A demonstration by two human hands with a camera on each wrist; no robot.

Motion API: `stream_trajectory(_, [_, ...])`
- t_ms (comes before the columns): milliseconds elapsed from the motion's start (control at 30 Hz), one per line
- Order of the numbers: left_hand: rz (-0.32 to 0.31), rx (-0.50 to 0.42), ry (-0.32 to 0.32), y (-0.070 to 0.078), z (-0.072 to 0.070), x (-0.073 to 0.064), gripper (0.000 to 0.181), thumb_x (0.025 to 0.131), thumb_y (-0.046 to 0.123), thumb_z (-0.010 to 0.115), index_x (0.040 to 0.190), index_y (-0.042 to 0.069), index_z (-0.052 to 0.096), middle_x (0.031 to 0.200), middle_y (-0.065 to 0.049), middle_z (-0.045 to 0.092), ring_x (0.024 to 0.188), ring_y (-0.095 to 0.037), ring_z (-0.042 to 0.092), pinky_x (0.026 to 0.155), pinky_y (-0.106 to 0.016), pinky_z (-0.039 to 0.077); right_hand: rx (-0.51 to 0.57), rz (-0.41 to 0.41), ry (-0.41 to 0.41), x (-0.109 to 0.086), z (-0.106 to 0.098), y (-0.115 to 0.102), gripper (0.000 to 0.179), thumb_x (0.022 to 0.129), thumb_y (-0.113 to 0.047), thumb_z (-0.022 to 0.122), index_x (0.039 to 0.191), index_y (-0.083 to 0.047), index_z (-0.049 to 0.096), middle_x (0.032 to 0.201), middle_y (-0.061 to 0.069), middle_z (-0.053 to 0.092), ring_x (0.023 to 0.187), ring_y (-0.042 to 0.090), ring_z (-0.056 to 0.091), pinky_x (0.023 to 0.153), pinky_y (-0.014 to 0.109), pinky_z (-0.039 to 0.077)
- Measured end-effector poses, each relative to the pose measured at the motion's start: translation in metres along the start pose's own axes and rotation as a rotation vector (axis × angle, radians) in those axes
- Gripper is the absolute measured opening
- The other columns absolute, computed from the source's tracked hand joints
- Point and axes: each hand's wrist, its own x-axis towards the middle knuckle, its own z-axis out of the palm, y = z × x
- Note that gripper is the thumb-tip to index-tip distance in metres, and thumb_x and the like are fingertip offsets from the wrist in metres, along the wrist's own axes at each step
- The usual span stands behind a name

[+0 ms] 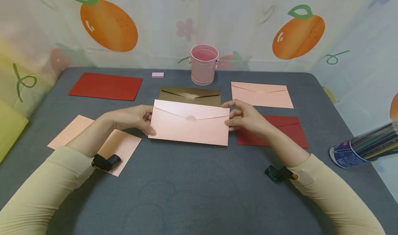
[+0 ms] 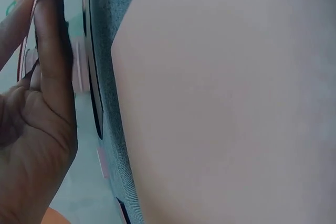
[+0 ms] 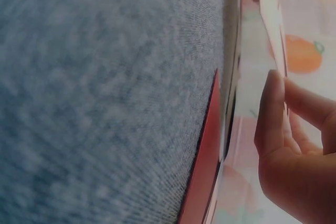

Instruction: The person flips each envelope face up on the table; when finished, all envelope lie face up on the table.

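Observation:
Both hands hold a pale pink envelope (image 1: 189, 128) raised over the middle of the table, its flap side up. The left hand (image 1: 133, 119) pinches its left edge, thumb on the near face. On the opposite edge the right hand (image 1: 245, 116) pinches with thumb and fingers; in the right wrist view the envelope (image 3: 272, 19) appears edge-on between them. Behind it lies a brown envelope (image 1: 205, 96), partly covered in the head view. A red envelope (image 1: 289, 129) lies under the right forearm, and another pink envelope (image 1: 121, 147) lies beneath the left wrist.
A red envelope (image 1: 105, 86) lies back left and a pink one (image 1: 259, 95) back right. At the table's rear stand a pink bucket (image 1: 203, 69) and a small lilac block (image 1: 157, 75). A blue can (image 1: 348, 155) of pencils is at the right edge.

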Motion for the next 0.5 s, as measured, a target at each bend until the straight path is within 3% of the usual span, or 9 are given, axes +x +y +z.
stream_trajectory(100, [-0.008, -0.033, 0.025, 0.0007, -0.0007, 0.0008, 0.065, 0.081, 0.004, 0.077, 0.134, -0.005, 0.040, 0.097, -0.005, 0.065, 0.076, -0.012, 0.063, 0.075, -0.030, 0.058, 0.004, 0.012, -0.016, 0.0012, 0.0002, 0.0016, 0.056, 0.091, -0.001, 0.066, 0.141, -0.009, 0.044, 0.083, 0.003, 0.062, 0.078, 0.015, 0.067, 0.079, 0.036, 0.062])
stream_trajectory(200, [0.002, -0.054, 0.096, 0.0021, -0.0028, 0.0024, 0.073, 0.082, 0.004, 0.076, 0.142, 0.000, 0.035, 0.113, -0.010, 0.066, 0.085, -0.015, 0.069, 0.081, -0.034, 0.059, 0.005, 0.021, -0.025, 0.0019, 0.0008, 0.0027, 0.055, 0.090, -0.001, 0.066, 0.140, -0.010, 0.045, 0.082, 0.003, 0.062, 0.077, 0.015, 0.067, 0.078, 0.036, 0.062])
stream_trajectory(333, [0.011, -0.025, 0.192, 0.0038, -0.0055, 0.0019, 0.069, 0.083, 0.006, 0.075, 0.142, 0.007, 0.039, 0.141, -0.012, 0.051, 0.105, -0.021, 0.064, 0.088, -0.034, 0.056, -0.008, 0.022, -0.050, 0.0026, 0.0023, 0.0035, 0.055, 0.090, -0.002, 0.067, 0.140, -0.010, 0.045, 0.083, 0.004, 0.062, 0.076, 0.016, 0.067, 0.079, 0.036, 0.062])
stream_trajectory(433, [0.013, 0.032, 0.224, 0.0036, -0.0061, 0.0013, 0.061, 0.082, 0.006, 0.076, 0.136, 0.007, 0.048, 0.141, -0.011, 0.047, 0.107, -0.022, 0.055, 0.086, -0.030, 0.052, -0.019, 0.024, -0.068, 0.0036, 0.0041, 0.0039, 0.055, 0.090, -0.002, 0.067, 0.139, -0.011, 0.045, 0.084, 0.007, 0.061, 0.076, 0.017, 0.068, 0.079, 0.037, 0.062])
stream_trajectory(500, [0.012, 0.073, 0.233, 0.0024, -0.0061, 0.0019, 0.056, 0.081, 0.006, 0.077, 0.130, 0.007, 0.052, 0.131, -0.010, 0.053, 0.103, -0.019, 0.052, 0.083, -0.028, 0.050, -0.029, 0.028, -0.075, 0.0041, 0.0054, 0.0039, 0.054, 0.090, -0.002, 0.067, 0.139, -0.011, 0.046, 0.085, 0.008, 0.061, 0.075, 0.017, 0.068, 0.078, 0.037, 0.062])
